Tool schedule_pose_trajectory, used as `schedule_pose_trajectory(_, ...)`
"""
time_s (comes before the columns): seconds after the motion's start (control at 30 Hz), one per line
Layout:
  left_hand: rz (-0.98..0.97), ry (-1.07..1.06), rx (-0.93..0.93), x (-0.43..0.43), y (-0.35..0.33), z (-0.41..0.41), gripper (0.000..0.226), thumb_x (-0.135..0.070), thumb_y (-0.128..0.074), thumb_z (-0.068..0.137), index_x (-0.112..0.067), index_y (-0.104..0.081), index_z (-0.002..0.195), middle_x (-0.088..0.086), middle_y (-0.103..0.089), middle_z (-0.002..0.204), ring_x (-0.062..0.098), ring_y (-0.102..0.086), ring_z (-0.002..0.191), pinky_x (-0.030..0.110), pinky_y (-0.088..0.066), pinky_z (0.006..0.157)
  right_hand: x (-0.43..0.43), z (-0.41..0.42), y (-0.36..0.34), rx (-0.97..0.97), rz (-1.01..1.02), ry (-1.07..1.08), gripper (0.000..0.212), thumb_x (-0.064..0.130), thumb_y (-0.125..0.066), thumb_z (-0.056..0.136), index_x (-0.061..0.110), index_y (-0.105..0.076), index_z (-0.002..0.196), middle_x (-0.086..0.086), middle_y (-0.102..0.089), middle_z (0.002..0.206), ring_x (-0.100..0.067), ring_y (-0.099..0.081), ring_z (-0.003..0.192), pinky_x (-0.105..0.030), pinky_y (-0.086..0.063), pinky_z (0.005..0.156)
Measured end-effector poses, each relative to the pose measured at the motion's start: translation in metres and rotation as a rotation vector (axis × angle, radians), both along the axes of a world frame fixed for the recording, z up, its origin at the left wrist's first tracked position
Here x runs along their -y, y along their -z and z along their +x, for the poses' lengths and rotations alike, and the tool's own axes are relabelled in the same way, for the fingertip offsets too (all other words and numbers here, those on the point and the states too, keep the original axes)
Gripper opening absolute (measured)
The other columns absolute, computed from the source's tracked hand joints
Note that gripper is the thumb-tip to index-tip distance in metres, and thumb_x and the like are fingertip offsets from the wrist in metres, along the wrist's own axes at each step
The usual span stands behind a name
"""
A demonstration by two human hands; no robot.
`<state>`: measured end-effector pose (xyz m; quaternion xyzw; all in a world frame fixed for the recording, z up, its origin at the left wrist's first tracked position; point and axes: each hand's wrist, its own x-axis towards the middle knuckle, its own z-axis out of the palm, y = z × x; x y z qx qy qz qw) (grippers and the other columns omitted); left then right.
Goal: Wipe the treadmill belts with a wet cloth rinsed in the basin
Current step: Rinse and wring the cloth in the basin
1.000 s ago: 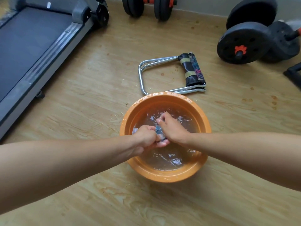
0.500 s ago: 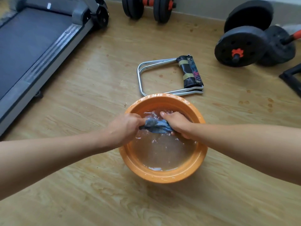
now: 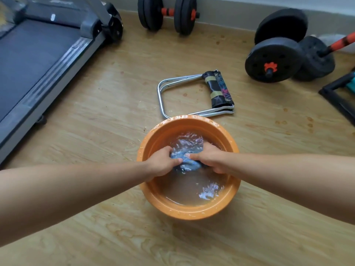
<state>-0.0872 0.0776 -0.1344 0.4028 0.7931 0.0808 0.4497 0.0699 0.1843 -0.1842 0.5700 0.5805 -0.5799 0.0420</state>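
An orange basin (image 3: 189, 213) half full of cloudy water sits on the wooden floor in front of me. Both hands are inside it. My left hand (image 3: 163, 163) grips the left end of a blue cloth (image 3: 189, 161), and my right hand (image 3: 210, 160) grips its right end. The cloth is bunched between them at the water's surface, partly submerged. The treadmill (image 3: 38, 60) with its dark belt lies at the upper left, well away from the basin.
A folded metal stool (image 3: 194, 93) with a dark fabric seat lies just behind the basin. Black dumbbells stand at the back wall (image 3: 167, 14) and at the right (image 3: 276, 58). A black frame (image 3: 338, 96) shows at the right edge.
My hands pulled apart and stretched the cloth above the water, then came together again. The cloth is now pushed down into the water, which ripples.
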Motion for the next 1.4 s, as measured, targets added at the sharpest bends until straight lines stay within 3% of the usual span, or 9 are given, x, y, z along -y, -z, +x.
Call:
schedule_pose_trajectory(0.17,0.068,-0.238,0.147,-0.008,0.022,0.024,0.023,-0.015,-0.047,0.105,-0.013,-0.069,0.111,0.006,-0.074,0.091,0.015,-0.068,0.069,0.032,-0.055,0.064,0.023,-0.022,0.003,-0.088,0.113,-0.041,0.026,0.049,-0.054,0.102,0.026,-0.051,0.115,-0.004,-0.067,0.098,-0.022,-0.065,0.083,-0.032,-0.05,0.062)
schedule_pose_trajectory(0.3,0.007,-0.348,0.212,-0.004,0.02,0.035,0.039,-0.03,-0.029,0.112,-0.014,-0.065,0.112,0.007,-0.061,0.069,0.018,-0.052,0.046,0.023,-0.043,0.039,0.017,-0.035,0.001,-0.083,0.255,-0.116,0.026,0.04,-0.051,0.105,0.018,-0.061,0.098,0.001,-0.064,0.093,-0.024,-0.061,0.086,-0.032,-0.046,0.068)
schedule_pose_trajectory(0.4,-0.08,-0.336,0.266,0.003,0.014,0.026,0.046,-0.044,-0.032,0.113,-0.016,-0.063,0.093,0.004,-0.055,0.067,0.016,-0.048,0.051,0.02,-0.037,0.044,0.005,-0.039,-0.008,0.035,0.173,-0.195,0.036,0.045,-0.053,0.104,0.016,-0.062,0.085,-0.004,-0.062,0.078,-0.021,-0.056,0.07,-0.031,-0.041,0.059)
schedule_pose_trajectory(0.53,0.104,0.021,-0.09,0.013,0.023,0.006,0.045,-0.057,-0.041,0.109,-0.018,-0.064,0.102,0.005,-0.069,0.105,0.021,-0.065,0.097,0.035,-0.045,0.078,0.0,-0.036,-0.026,0.052,-0.168,-0.041,0.042,0.052,-0.051,0.104,0.012,-0.065,0.106,-0.01,-0.069,0.088,-0.019,-0.058,0.063,-0.023,-0.043,0.044)
schedule_pose_trajectory(0.67,0.286,0.21,-0.118,0.023,0.016,0.013,0.066,-0.062,-0.073,0.089,-0.028,-0.047,0.139,-0.008,-0.051,0.132,0.009,-0.051,0.118,0.031,-0.047,0.101,-0.007,-0.028,-0.035,-0.063,-0.386,0.114,0.041,0.049,-0.05,0.106,0.013,-0.061,0.12,-0.014,-0.075,0.107,-0.027,-0.075,0.09,-0.03,-0.063,0.064)
schedule_pose_trajectory(0.77,0.337,0.238,-0.187,0.016,0.018,0.012,0.031,-0.047,-0.075,0.093,-0.026,-0.055,0.104,-0.006,-0.061,0.108,0.015,-0.058,0.099,0.034,-0.046,0.083,-0.014,-0.019,-0.036,-0.139,-0.503,0.191,0.036,0.041,-0.054,0.106,0.012,-0.058,0.126,-0.019,-0.072,0.117,-0.035,-0.075,0.099,-0.039,-0.065,0.07)
schedule_pose_trajectory(0.87,0.346,0.218,-0.142,0.011,0.02,0.002,0.033,-0.045,-0.069,0.099,-0.021,-0.061,0.077,-0.006,-0.064,0.088,0.014,-0.06,0.084,0.037,-0.046,0.078,-0.015,-0.011,-0.032,-0.17,-0.352,0.215,0.03,0.026,-0.071,0.097,0.009,-0.064,0.121,-0.015,-0.072,0.116,-0.029,-0.074,0.101,-0.04,-0.065,0.073)
schedule_pose_trajectory(1.13,0.319,0.052,-0.045,0.016,0.014,-0.009,0.027,-0.042,-0.085,0.086,-0.019,-0.073,0.081,-0.009,-0.071,0.084,0.003,-0.064,0.075,0.019,-0.047,0.069,-0.004,0.012,-0.023,-0.642,-0.499,0.448,0.06,-0.005,-0.084,0.079,0.007,-0.058,0.133,-0.016,-0.074,0.122,-0.031,-0.073,0.112,-0.043,-0.054,0.106)
schedule_pose_trajectory(1.4,0.144,-0.032,0.155,0.01,0.013,0.002,0.047,-0.051,-0.095,0.07,-0.02,-0.06,0.073,-0.007,-0.062,0.062,0.004,-0.053,0.057,0.018,-0.042,0.058,0.014,0.011,-0.031,-0.293,-0.506,0.193,0.048,0.02,-0.09,0.078,-0.002,-0.069,0.115,-0.016,-0.079,0.099,-0.018,-0.074,0.073,-0.04,-0.062,0.09)
